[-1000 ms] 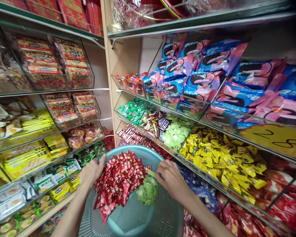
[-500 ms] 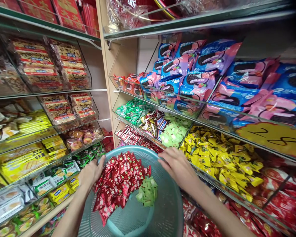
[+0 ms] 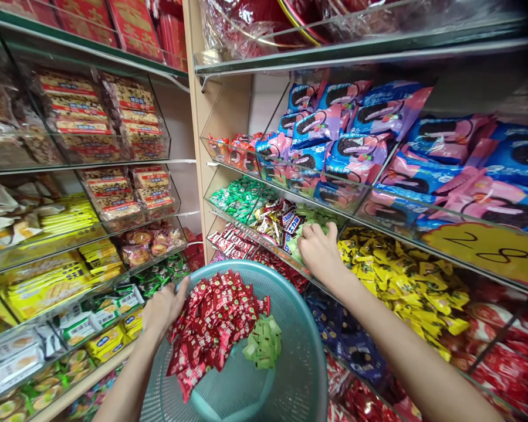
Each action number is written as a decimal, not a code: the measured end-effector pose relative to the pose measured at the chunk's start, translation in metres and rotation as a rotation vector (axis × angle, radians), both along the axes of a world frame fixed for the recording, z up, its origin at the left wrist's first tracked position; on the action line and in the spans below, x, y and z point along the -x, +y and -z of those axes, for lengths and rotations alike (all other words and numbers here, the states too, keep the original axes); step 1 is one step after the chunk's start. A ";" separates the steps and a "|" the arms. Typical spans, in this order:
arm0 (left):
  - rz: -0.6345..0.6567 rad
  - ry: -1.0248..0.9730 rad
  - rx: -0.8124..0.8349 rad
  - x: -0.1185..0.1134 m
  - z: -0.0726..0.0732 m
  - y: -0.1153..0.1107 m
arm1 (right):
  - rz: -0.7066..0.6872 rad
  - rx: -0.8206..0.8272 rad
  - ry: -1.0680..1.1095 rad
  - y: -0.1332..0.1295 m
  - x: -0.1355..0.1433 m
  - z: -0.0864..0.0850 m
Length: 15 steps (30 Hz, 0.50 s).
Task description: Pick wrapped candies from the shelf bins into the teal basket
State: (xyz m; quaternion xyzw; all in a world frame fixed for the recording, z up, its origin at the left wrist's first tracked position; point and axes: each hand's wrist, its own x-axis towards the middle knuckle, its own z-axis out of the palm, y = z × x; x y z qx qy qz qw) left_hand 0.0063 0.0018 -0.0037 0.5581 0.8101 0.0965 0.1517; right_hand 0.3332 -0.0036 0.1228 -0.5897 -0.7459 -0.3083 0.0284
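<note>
A teal mesh basket (image 3: 297, 328) holds a heap of red candy packets (image 3: 217, 328) and a smaller cluster of light green packets (image 3: 264, 341). My left hand (image 3: 165, 309) grips the basket's left rim, thumb on the inner side. Over the shelf compartment of light green packets (image 3: 295, 243) is my right hand (image 3: 319, 252), its fingers bent down at the packets. Its fingertips are partly hidden, and whether it holds a packet does not show. Just left of it in the same shelf lie Snickers and brown-gold candies (image 3: 286, 225).
Yellow packets (image 3: 396, 281) fill the compartment to the right, below blue-pink cookie packs (image 3: 356, 152) and a yellow price tag (image 3: 488, 249). Glass shelf edges run above my right hand. Left shelves hold nut bars (image 3: 74, 117) and yellow packs (image 3: 46, 284).
My right hand has left the basket's right rim and moved up and forward to the light green packets on the shelf. The left hand stays on the rim. The view has shifted slightly.
</note>
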 end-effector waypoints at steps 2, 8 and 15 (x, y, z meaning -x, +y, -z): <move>-0.005 0.000 0.001 0.001 0.000 0.000 | -0.005 -0.009 -0.004 -0.001 -0.001 0.001; 0.001 0.029 -0.003 0.001 -0.002 0.000 | -0.006 -0.040 0.003 0.002 -0.003 0.003; -0.005 0.030 0.020 -0.001 -0.004 0.000 | -0.065 -0.100 0.126 -0.020 -0.003 -0.021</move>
